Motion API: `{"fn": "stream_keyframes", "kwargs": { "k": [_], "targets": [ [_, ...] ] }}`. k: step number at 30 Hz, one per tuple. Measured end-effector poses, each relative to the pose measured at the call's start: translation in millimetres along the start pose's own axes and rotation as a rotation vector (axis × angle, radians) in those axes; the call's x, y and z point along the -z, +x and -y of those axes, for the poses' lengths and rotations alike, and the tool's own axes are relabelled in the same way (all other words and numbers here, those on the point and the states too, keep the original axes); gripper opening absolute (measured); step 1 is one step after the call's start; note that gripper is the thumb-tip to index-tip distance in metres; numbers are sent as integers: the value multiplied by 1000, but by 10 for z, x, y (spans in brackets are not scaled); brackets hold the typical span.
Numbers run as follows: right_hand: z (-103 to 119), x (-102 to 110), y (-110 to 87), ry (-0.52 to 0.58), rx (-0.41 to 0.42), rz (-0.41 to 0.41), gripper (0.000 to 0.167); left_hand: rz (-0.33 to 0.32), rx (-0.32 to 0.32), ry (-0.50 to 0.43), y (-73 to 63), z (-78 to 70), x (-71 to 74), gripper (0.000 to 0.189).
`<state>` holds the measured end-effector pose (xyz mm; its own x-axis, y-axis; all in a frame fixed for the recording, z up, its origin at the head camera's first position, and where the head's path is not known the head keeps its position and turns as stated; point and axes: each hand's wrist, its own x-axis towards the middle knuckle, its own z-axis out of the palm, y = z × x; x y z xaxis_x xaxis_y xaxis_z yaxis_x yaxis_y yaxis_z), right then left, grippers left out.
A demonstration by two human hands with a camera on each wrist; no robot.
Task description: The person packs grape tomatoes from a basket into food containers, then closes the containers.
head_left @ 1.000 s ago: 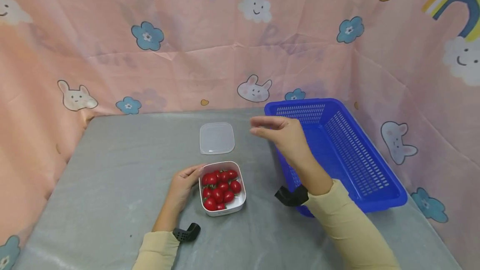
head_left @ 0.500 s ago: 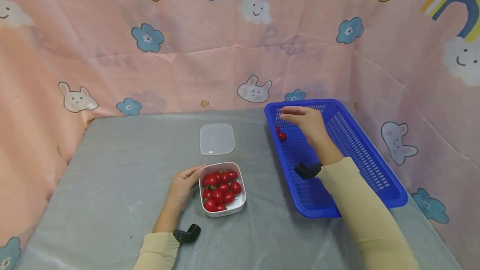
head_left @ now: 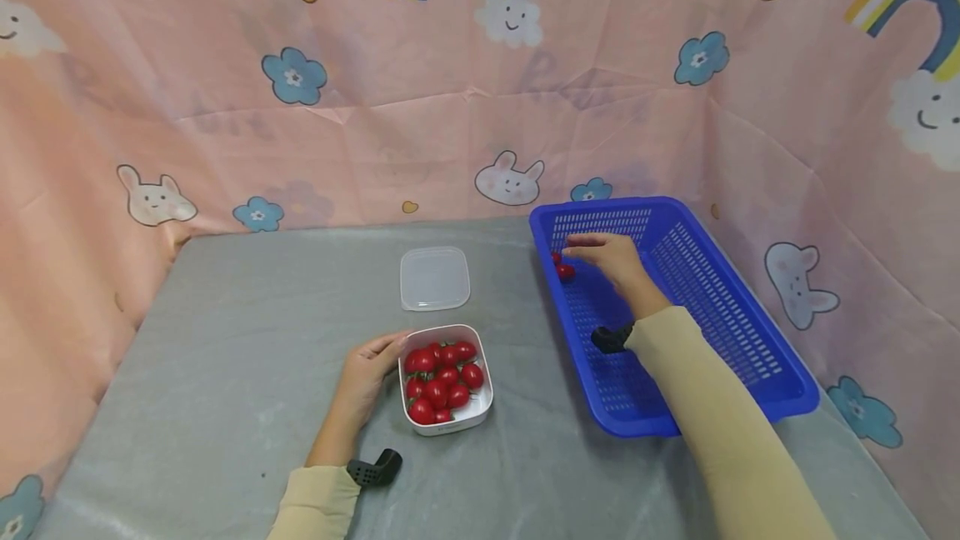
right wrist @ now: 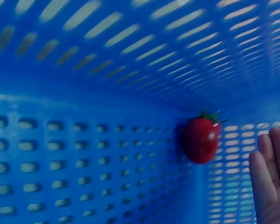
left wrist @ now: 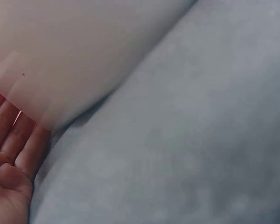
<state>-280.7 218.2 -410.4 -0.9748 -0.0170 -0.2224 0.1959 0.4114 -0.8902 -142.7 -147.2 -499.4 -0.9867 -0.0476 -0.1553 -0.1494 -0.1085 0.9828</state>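
Note:
In the head view, my left hand (head_left: 366,382) holds a square white plastic container (head_left: 483,407) at its back left corner, the thumb up at the rim. The left wrist view shows those fingers (left wrist: 35,144) against the container's outer wall. Cherry tomatoes (head_left: 435,392) with green stems fill most of it. Over the back left of a blue plastic basket (head_left: 795,394) is my right hand (head_left: 618,265), fingers extended and holding nothing. Beside its fingertips, red cherry tomatoes (head_left: 565,272) lie in the basket; one tomato (right wrist: 201,139) sits by the slotted wall in the right wrist view.
A translucent square lid (head_left: 435,277) lies flat behind the container, on the grey table cover (head_left: 247,357). Pink printed cloth (head_left: 420,123) hangs at the back and sides. The basket's raised, slotted walls stand along the right.
My right hand has moved right from beside the basket to over its back left part, then dipped slightly. Red tomatoes now show in the basket there. The left hand and container have stayed put.

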Motion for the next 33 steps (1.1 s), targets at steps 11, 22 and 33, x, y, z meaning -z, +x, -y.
{"fn": "stream_keyframes", "kwargs": {
  "k": [11, 22, 33],
  "targets": [
    [-165, -9, 85, -55, -57, 68, 53, 1, -19, 16, -10, -16, 3, 35],
    [-263, -102, 193, -209, -2, 64, 48, 6, -17, 8, -12, -25, -1, 36],
    [-160, 4, 176, -199, 17, 12, 50, -1, -6, 8, -4, -12, 11, 36]
  ]
}}
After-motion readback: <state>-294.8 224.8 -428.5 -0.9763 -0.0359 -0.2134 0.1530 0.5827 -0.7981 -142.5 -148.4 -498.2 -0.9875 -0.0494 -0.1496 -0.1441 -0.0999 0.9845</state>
